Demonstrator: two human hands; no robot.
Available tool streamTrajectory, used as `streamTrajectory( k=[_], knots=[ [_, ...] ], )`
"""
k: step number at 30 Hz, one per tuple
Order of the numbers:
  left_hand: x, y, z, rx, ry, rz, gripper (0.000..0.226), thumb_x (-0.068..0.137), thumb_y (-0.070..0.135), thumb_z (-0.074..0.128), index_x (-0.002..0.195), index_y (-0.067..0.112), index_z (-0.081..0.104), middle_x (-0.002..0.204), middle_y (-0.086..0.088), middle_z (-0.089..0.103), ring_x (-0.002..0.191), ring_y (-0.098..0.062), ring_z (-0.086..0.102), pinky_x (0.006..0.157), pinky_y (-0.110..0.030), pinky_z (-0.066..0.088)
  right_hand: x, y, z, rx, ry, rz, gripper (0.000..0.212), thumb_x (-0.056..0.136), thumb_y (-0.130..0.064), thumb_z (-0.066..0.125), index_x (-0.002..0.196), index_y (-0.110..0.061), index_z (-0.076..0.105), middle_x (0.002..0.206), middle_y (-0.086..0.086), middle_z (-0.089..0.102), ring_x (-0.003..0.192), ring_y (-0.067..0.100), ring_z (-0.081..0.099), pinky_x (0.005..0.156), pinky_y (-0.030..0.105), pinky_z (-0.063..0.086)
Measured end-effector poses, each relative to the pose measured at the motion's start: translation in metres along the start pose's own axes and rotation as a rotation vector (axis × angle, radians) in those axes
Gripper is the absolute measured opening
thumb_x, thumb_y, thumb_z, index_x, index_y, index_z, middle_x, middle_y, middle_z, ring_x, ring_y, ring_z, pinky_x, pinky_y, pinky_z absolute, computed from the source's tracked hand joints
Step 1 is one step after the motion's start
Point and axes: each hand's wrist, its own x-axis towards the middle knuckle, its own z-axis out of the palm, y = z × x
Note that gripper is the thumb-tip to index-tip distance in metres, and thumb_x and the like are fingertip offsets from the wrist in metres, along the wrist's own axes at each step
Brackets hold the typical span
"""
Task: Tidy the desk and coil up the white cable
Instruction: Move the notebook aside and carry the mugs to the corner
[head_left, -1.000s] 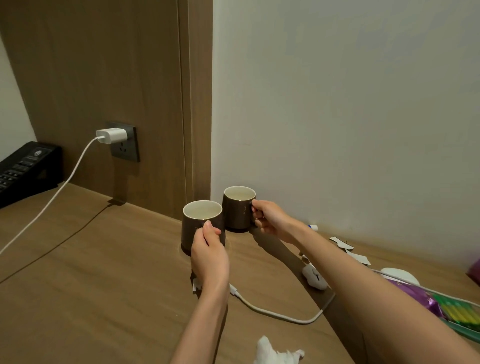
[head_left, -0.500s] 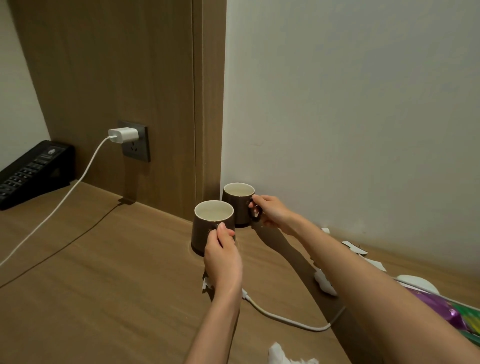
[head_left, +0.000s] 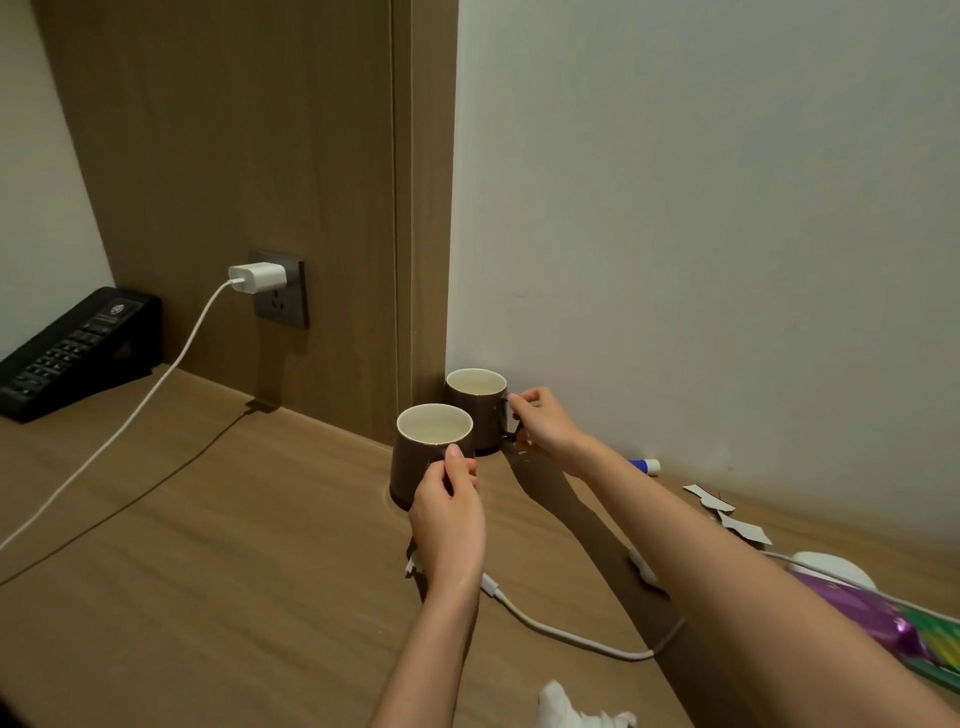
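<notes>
A white cable (head_left: 571, 635) is laid loose on the desk (head_left: 208, 571), passing beneath the 2 forearms. Just beyond it, the near mug (head_left: 415, 462) is gripped by the curled fingers of the left hand (head_left: 447, 514), while the handle of the far mug (head_left: 475, 410), set just beside it in the wall corner, is pinched by the right hand (head_left: 545, 426).

Wide open passage over the bare counter (head_left: 234, 597), left and front of the mugs. The near mug (head_left: 415, 457) and far mug (head_left: 475, 410) are packed into the corner where the wood panel (head_left: 260, 156) meets the wall (head_left: 675, 260), with no way behind. The charger cable (head_left: 156, 395) crosses the left side diagonally. The right side is crowded with a loose cable (head_left: 571, 634), paper scraps (head_left: 727, 519), a purple packet (head_left: 872, 618), and a tissue (head_left: 571, 714) at the front.
</notes>
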Motion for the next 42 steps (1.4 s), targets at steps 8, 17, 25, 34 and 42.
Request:
streamTrajectory(
  k=[8, 17, 25, 34, 42],
  knots=[
    [0.005, 0.0, -0.019, 0.07, 0.271, -0.025, 0.018, 0.097, 0.018, 0.041, 0.098, 0.008, 0.057, 0.109, -0.009, 0.052, 0.091, -0.02, 0.049, 0.078, -0.031, 0.036, -0.081, -0.018, -0.004, -0.158, -0.001, -0.285, 0.023, 0.096, -0.033, 0.051, 0.102, -0.012, 0.057, 0.087, -0.002, 0.057, 0.079, 0.009, 0.052, 0.065, 0.019, 0.042],
    [0.016, -0.016, -0.032, 0.058, 0.104, -0.023, 0.049, 0.088, 0.006, 0.059, 0.134, 0.017, 0.047, 0.135, -0.01, 0.051, 0.123, -0.028, 0.051, 0.101, -0.045, 0.045, -0.107, -0.017, 0.034, -0.174, -0.007, -0.354, 0.021, 0.086, -0.026, 0.068, 0.1, -0.016, 0.056, 0.084, -0.008, 0.06, 0.079, 0.006, 0.061, 0.059, 0.01, 0.047],
    [0.014, -0.017, -0.029, -0.006, 0.056, 0.004, 0.05, 0.088, 0.0, 0.057, 0.135, 0.015, 0.05, 0.13, -0.009, 0.058, 0.116, -0.023, 0.058, 0.084, -0.023, 0.043, -0.089, -0.01, 0.026, -0.283, 0.112, -0.4, 0.021, 0.089, -0.023, 0.065, 0.109, -0.016, 0.062, 0.093, -0.007, 0.063, 0.078, -0.001, 0.056, 0.057, 0.006, 0.042],
    [0.015, -0.019, -0.027, -0.016, 0.121, 0.011, 0.047, 0.087, 0.0, 0.059, 0.131, 0.014, 0.054, 0.129, -0.009, 0.059, 0.115, -0.022, 0.058, 0.082, -0.022, 0.044, -0.077, -0.007, 0.025, -0.317, 0.133, -0.435, 0.024, 0.089, -0.021, 0.065, 0.112, -0.014, 0.066, 0.106, 0.0, 0.069, 0.093, 0.006, 0.061, 0.077, 0.014, 0.048],
    [0.016, -0.018, -0.03, 0.001, 0.12, -0.009, 0.04, 0.089, 0.004, 0.058, 0.127, 0.017, 0.057, 0.127, -0.009, 0.06, 0.109, -0.02, 0.061, 0.08, -0.023, 0.045, -0.079, -0.008, 0.026, -0.324, 0.128, -0.434, 0.024, 0.093, -0.018, 0.06, 0.116, -0.014, 0.063, 0.113, 0.003, 0.067, 0.105, 0.014, 0.062, 0.083, 0.019, 0.048]
  ],
)
